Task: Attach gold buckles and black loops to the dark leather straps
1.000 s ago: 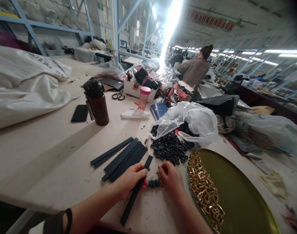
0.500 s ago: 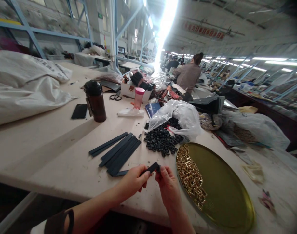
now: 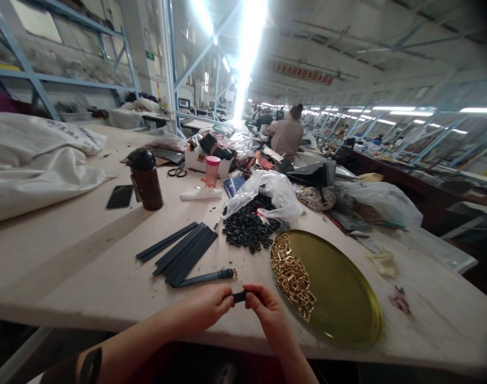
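Since half a second ago, both hands have drawn back to the table (image 3: 67, 266) edge. The left hand (image 3: 206, 306) and right hand (image 3: 266, 306) each pinch one end of a short dark strap piece (image 3: 239, 296) with clamped fingertips. A buckled strap (image 3: 209, 277), earlier half hidden, lies flat beside the strap stack (image 3: 183, 250).

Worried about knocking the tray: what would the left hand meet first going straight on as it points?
Probably the right hand, which pinches the same small dark piece; the gold buckles lie beyond it.
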`<move>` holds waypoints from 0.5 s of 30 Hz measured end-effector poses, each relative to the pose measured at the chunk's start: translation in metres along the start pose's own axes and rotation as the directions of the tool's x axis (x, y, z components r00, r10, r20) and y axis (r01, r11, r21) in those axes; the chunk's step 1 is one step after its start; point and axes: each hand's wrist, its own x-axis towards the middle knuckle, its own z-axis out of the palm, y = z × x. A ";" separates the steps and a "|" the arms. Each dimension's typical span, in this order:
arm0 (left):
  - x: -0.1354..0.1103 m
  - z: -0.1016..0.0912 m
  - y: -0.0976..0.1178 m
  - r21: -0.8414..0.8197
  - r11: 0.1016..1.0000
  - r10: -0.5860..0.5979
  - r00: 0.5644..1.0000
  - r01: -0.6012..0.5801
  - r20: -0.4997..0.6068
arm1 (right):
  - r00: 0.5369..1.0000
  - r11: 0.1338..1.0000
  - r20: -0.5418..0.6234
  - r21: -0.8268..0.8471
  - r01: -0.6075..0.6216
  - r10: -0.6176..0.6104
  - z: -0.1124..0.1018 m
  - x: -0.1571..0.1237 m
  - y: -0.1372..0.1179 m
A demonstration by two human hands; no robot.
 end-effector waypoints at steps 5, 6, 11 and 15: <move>0.011 0.014 -0.005 -0.055 0.998 -0.023 0.999 0.021 -0.034 | 0.999 0.999 -0.026 0.034 0.025 -0.024 0.003 0.005 -0.002; 0.014 0.015 -0.007 -0.062 0.998 -0.028 0.999 0.026 -0.033 | 0.999 0.998 -0.028 0.058 0.024 -0.023 0.004 0.008 -0.001; 0.025 0.010 -0.018 -0.023 0.998 -0.060 0.998 0.061 0.032 | 0.998 0.995 0.020 0.085 -0.060 0.058 0.004 0.021 0.005; 0.035 0.008 -0.031 -0.098 0.994 -0.043 0.997 0.049 0.063 | 0.993 0.986 0.056 0.127 -0.112 0.105 0.002 0.034 0.010</move>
